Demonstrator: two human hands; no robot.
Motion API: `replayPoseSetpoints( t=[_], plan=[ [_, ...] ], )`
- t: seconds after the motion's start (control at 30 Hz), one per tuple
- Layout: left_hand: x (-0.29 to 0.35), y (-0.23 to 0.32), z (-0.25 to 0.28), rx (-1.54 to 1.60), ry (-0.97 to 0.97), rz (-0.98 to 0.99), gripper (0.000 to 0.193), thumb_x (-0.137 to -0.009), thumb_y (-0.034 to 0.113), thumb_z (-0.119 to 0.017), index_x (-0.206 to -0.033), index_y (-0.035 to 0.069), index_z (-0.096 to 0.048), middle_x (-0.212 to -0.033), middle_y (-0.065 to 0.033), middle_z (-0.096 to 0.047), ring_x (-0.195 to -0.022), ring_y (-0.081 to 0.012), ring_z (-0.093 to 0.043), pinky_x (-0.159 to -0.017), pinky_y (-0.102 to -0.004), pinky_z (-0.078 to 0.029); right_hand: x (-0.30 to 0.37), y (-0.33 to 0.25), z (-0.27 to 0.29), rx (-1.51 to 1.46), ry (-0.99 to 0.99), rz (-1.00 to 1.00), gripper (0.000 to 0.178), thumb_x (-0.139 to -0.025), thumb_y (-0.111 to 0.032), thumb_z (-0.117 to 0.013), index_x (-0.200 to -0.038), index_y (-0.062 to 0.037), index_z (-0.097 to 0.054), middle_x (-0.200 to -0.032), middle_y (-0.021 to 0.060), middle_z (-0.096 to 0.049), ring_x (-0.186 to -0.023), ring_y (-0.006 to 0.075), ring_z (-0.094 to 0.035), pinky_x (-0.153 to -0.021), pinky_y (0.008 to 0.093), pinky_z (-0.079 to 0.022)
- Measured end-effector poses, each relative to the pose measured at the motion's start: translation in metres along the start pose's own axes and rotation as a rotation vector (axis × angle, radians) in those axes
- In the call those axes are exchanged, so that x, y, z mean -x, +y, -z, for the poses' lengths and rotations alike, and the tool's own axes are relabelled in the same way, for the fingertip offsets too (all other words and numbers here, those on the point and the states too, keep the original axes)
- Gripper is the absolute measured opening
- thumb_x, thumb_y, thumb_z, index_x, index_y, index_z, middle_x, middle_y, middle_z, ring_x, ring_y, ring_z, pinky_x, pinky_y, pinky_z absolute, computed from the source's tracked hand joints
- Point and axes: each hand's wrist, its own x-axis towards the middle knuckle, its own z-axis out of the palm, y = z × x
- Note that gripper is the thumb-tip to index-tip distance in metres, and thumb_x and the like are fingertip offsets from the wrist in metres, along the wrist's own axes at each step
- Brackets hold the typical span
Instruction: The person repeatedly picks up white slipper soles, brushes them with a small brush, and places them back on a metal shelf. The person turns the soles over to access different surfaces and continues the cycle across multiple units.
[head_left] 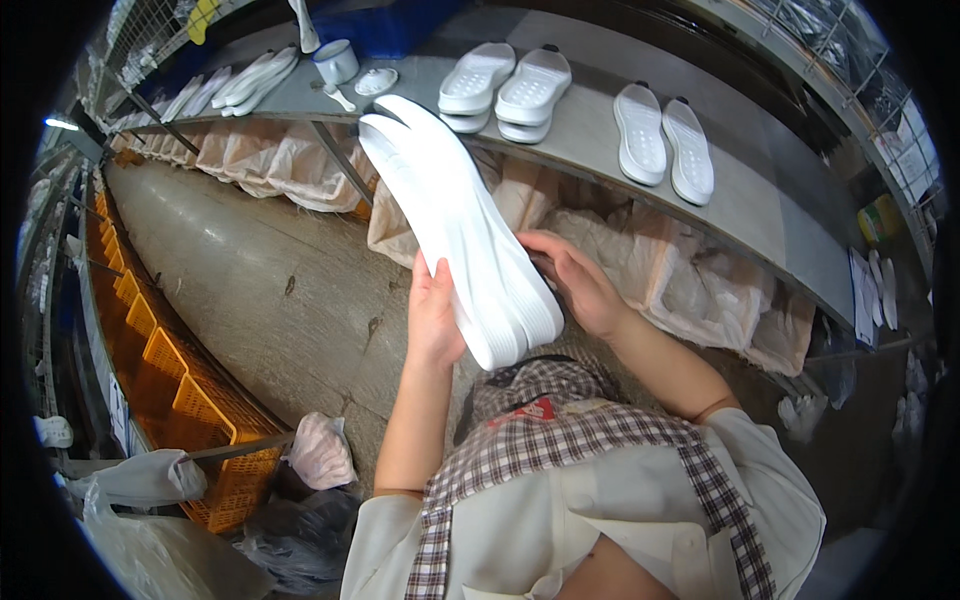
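Note:
A pair of white shoe soles (470, 240), pressed side against side, is held up in front of my apron, toes pointing to the far left and thick ridged heels toward me. My left hand (435, 315) is closed on their left edge near the heel, thumb lying along the side. On the opposite edge my right hand (578, 283) grips with bent fingers, their tips against the sole and partly hidden behind it. Beyond them, on the bench, stand two stacks of white soles (533, 88) and another pair of soles (665, 140).
The long grey bench (760, 200) carries a white mug (336, 62), a small lid (376, 81) and more soles (255, 80) at the left. Cloth-lined bins (700, 285) stand beneath it. Orange crates (205, 400) line the left, near plastic bags (165, 540) on the floor.

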Motion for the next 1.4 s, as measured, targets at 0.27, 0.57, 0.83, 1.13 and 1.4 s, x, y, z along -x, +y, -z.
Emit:
replayPoseSetpoints(
  t=[0.27,0.57,0.83,1.13,1.4],
  plan=[
    [-0.004,-0.003,0.000,0.065,0.061,0.103,0.039,-0.095,0.011,-0.049,-0.132,0.006,-0.037,-0.118,-0.0127,-0.056,-0.101,-0.0224,-0.062,-0.081,-0.0361,-0.057,-0.007,-0.002,-0.001,0.156,-0.040,0.134,0.057,-0.102,-0.043,-0.028,-0.130,0.0025,-0.048,-0.127,0.0148,-0.050,-0.124,0.0251,-0.042,-0.106,0.0354,-0.028],
    [-0.004,-0.004,0.005,0.096,0.100,0.105,0.041,-0.093,0.006,-0.050,-0.132,0.008,-0.037,-0.116,-0.0126,-0.056,-0.097,-0.0216,-0.063,-0.079,-0.0354,-0.058,-0.009,-0.010,-0.005,0.292,-0.060,0.195,0.057,-0.101,-0.045,-0.030,-0.130,-0.0008,-0.050,-0.126,0.0138,-0.050,-0.121,0.0251,-0.043,-0.106,0.0359,-0.027],
    [-0.007,-0.011,0.009,0.550,0.015,0.188,0.048,-0.095,0.035,-0.038,-0.123,-0.002,-0.049,-0.111,-0.0192,-0.060,-0.098,-0.0293,-0.063,-0.086,-0.0394,-0.054,-0.011,-0.026,-0.023,0.685,-0.172,0.450,0.053,-0.098,-0.042,-0.041,-0.128,-0.0001,-0.050,-0.122,0.0134,-0.053,-0.114,0.0299,-0.046,-0.101,0.0398,-0.031],
    [0.000,-0.002,-0.018,0.518,0.206,0.141,0.045,-0.094,0.041,-0.040,-0.117,0.005,-0.053,-0.105,-0.0149,-0.063,-0.081,-0.0294,-0.064,-0.081,-0.0474,-0.053,0.012,-0.018,-0.024,0.353,0.154,0.498,0.053,-0.084,-0.023,-0.068,-0.125,0.0003,-0.042,-0.122,0.0162,-0.049,-0.113,0.0269,-0.048,-0.098,0.0358,-0.036],
    [-0.009,-0.010,-0.009,0.646,-0.028,0.240,0.051,-0.092,0.047,-0.039,-0.117,0.006,-0.054,-0.100,-0.0152,-0.062,-0.084,-0.0360,-0.063,-0.082,-0.0486,-0.052,0.033,-0.023,-0.032,0.703,0.046,0.478,0.081,-0.071,-0.026,-0.080,-0.133,-0.0012,-0.033,-0.132,0.0217,-0.038,-0.120,0.0324,-0.043,-0.102,0.0415,-0.035]
  ],
)
